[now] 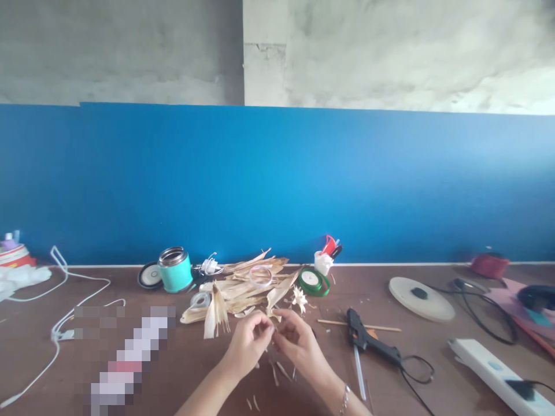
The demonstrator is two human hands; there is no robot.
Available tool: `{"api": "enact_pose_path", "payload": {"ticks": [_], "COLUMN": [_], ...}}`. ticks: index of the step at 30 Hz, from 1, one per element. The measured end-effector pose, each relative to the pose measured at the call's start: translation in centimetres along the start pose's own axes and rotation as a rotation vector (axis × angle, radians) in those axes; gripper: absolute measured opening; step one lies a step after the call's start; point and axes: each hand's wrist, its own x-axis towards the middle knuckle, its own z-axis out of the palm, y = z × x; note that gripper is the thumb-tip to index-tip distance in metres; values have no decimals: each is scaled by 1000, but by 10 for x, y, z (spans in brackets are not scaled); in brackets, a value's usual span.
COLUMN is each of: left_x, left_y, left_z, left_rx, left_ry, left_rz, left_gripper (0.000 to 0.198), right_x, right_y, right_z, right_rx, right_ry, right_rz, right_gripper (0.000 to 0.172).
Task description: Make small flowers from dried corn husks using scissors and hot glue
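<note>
My left hand (248, 342) and my right hand (300, 343) meet over the table in front of me, thumbs and fingers pinched together. Whatever small piece lies between the fingertips is too small to make out. Just beyond the hands is a pile of dried corn husks (236, 289), with a fringed husk strip (215, 315) at its near left. A pale flower shape (299, 298) rests beyond my right hand. Thin husk scraps (282, 370) are scattered on the tabletop below the hands.
To the right lie a black glue gun (375, 346), a glue stick (359, 372), a wooden stick (388, 329) and a white power strip (498, 370). Green ribbon (321, 284), a white cup (322, 263) and a turquoise jar (176, 273) stand toward the blue partition (277, 179).
</note>
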Motion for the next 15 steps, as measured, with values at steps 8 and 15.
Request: {"api": "enact_pose_path", "payload": {"ticks": [8,15], "left_x": [-1,-1], "left_y": [0,-1], "left_z": [1,1], "left_rx": [-21,-41], "left_ry": [-6,-3], "left_rz": [-70,-75], "left_gripper": [15,13], "right_x": [-2,-4], "right_y": [2,0], "right_z": [-2,-2], "right_rx": [-452,-452], "right_ry": [92,126], "right_rz": [-186,-151], "right_gripper": [17,11]}}
